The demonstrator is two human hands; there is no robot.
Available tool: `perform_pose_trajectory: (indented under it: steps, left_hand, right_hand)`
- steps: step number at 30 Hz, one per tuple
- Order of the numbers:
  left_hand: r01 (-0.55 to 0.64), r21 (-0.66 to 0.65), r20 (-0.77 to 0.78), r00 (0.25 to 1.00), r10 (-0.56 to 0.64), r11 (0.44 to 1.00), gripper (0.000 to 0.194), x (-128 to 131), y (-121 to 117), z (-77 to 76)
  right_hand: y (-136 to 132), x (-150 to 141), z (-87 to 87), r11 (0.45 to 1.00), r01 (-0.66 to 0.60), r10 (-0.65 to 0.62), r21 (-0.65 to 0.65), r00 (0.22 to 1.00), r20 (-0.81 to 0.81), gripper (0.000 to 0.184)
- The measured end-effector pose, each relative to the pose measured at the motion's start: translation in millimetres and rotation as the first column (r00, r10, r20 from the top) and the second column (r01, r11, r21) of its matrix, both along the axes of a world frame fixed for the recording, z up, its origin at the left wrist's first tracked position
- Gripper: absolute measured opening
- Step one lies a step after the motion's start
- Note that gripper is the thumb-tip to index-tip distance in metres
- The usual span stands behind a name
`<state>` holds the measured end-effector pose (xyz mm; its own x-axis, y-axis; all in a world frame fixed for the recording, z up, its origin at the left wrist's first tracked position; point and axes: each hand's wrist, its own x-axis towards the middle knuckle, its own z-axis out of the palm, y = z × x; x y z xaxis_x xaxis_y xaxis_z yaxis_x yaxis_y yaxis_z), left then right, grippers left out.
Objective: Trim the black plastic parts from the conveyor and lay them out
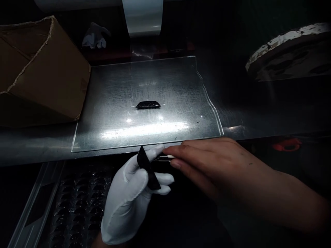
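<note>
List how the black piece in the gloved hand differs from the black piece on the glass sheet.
The held piece is gripped by the gloved left hand; the lying piece rests on the glass sheet.
The held piece slants steeply in view; the lying piece runs side to side.
The thumb covers part of the held piece; nothing covers the lying piece.
Both look black and elongated.

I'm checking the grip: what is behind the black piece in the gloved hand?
Behind the black piece, white gloved fingers of the left hand show past its right edge. What lies directly behind the piece is covered, so any contact there cannot be seen.
</note>
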<state>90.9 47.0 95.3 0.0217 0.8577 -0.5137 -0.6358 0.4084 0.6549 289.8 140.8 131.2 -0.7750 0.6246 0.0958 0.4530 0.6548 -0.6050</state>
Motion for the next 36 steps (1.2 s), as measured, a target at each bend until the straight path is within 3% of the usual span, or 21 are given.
perform_pose_trajectory:
  steps: [7, 19, 36]
  left_hand:
    - [0.04, 0.013, -0.077, 0.996, -0.039, 0.999, 0.049, -5.0, -4.6, -2.7]
    - [0.064, 0.05, -0.054, 0.997, -0.061, 0.997, 0.043, -6.4, -3.3, -9.7]
    - [0.082, 0.021, -0.091, 0.993, -0.08, 0.996, 0.048, 0.5, -3.9, -4.8]
  right_hand:
    - [0.5, -10.5, 2.1, 0.999, -0.031, 0.031, 0.005, 0.997, 0.077, 0.021]
    - [-0.2, -12.7, 4.2, 0.998, -0.062, 0.062, -0.003, 0.986, 0.153, 0.021]
    - [-4.0, -2.6, 7.8, 0.998, -0.058, 0.062, -0.029, 0.978, 0.201, 0.017]
